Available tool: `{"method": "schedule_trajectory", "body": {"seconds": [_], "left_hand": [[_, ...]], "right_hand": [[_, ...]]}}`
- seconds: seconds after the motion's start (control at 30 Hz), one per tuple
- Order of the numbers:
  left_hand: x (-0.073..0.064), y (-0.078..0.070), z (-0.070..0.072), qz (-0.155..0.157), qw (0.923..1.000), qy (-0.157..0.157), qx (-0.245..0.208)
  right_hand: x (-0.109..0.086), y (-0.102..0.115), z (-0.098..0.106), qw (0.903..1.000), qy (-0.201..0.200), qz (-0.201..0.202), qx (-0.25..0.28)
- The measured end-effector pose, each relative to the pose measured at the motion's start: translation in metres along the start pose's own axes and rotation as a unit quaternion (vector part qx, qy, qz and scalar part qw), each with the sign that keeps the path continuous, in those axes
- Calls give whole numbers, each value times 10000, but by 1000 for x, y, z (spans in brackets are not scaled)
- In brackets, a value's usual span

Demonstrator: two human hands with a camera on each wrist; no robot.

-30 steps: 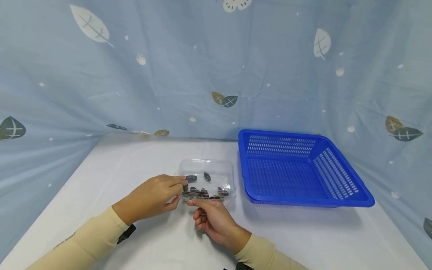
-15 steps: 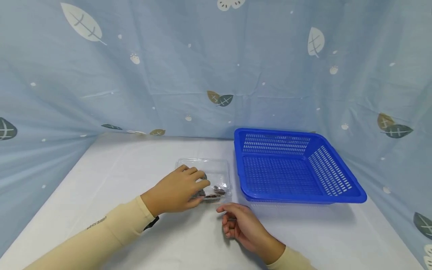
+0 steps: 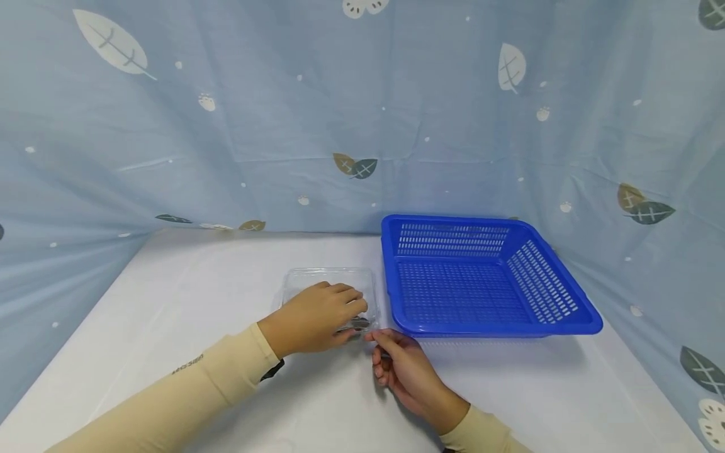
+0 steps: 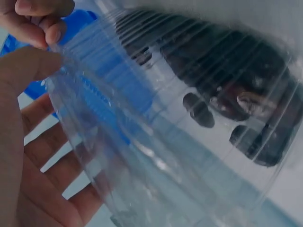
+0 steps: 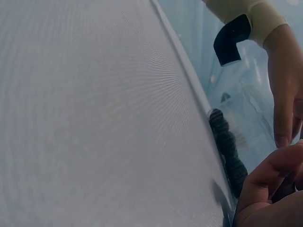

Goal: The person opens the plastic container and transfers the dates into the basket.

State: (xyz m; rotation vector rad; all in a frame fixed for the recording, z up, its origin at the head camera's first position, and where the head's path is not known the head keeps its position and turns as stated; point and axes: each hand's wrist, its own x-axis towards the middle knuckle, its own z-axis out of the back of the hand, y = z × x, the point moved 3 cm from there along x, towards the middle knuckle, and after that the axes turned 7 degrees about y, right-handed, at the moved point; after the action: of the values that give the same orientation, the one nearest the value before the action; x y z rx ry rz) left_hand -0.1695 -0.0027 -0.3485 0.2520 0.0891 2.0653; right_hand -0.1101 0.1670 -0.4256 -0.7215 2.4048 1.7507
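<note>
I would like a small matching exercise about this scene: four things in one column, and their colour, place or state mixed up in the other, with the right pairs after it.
Things
1. basket
2. dark oval pieces
3. right hand
4. plastic container

Descriptions
A. some fingers curled, at the container's near right corner
B. transparent, partly covered by the left hand in the head view
C. blue, with slotted walls
D. inside the container

Right pairs: 1-C, 2-D, 3-A, 4-B

Dark lettering on left sleeve: too small to read.
</note>
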Motion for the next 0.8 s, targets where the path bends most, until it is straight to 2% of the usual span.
{"method": "schedule_trajectory", "body": {"seconds": [0.2,0.33,0.43,0.53,0.63,0.73,0.8], "left_hand": [[-2,2,3,-173,9997,3,-191],[-4,1,7,-364,9986,-267,-258],[-6,4,18,-367,9966,-561,-471],[-5,15,33,-204,9941,-848,-638],[-3,32,47,47,9920,-1098,-625],[-2,52,55,346,9891,-1326,-544],[-3,66,55,623,9865,-1443,-470]], "right_hand": [[0,0,-1,10000,18,-50,10],[-3,0,-2,9998,137,-109,11],[-5,0,-3,9997,209,-136,39],[-7,0,-4,9996,236,-141,51],[-7,0,-4,9996,253,-132,52],[-7,0,-5,9995,269,-145,47],[-7,0,-5,9995,285,-160,42]]}}
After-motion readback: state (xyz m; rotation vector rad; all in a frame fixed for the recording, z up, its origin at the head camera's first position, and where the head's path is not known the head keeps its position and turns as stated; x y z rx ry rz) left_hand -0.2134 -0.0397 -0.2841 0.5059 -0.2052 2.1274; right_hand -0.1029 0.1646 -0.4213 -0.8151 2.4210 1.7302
